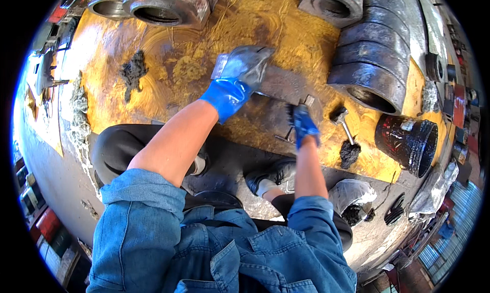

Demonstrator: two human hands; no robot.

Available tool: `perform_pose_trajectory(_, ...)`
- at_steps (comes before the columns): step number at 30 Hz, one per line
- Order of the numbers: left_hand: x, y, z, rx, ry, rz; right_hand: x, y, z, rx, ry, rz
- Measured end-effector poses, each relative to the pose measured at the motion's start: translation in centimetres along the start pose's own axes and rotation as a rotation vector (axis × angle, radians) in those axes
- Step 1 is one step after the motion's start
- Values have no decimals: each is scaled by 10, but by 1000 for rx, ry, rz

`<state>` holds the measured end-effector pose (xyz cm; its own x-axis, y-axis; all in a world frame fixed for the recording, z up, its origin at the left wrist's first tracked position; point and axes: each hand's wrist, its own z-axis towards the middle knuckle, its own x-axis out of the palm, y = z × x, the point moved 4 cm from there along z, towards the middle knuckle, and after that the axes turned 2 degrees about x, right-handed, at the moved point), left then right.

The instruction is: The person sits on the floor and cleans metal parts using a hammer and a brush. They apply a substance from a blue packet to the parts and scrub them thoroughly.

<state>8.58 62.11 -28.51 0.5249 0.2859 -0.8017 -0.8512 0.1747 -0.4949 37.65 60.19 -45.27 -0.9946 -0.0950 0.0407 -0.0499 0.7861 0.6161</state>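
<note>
My left hand [229, 96], in a blue glove smeared grey over the fingers, lies closed over a grey metal piece [220, 66]. Its fingers are largely lost in the grey smear. My right hand [305, 125], in a blue glove blackened at the fingers, is closed around something dark that I cannot make out. A small metal block [309, 100] shows just beyond its fingers. Between the hands runs a thin rod [269, 96], above a grey, greasy flat patch [286, 84]. Right of my right hand, a hammer-like tool [348, 132] lies with its handle toward a black greasy clump [350, 154].
Large ribbed metal cylinders [370, 58] and a hollow block [334, 6] stand at the far right. More hollow metal parts [163, 9] are at the far left. A stained black bucket [403, 142] tilts at the yellow surface's [173, 83] right edge. A plastic bag [353, 196] sits below.
</note>
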Motion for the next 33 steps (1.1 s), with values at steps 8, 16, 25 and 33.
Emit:
perform_pose_trajectory(8, -1, -3, 4, -24, -33, -85, -96, 11, 24, 316, -85, -185)
perform_pose_trajectory(16, 2, 1, -2, -34, -42, -91, 5, 12, -2, 33, -36, -155)
perform_pose_trajectory(25, 6, -5, 2, -4, -21, 41, 5, 37, -35, -5, -3, 51)
perform_pose_trajectory(33, 8, -4, 7, 4, -30, -30, -80, 12, 19, 249, -84, -148)
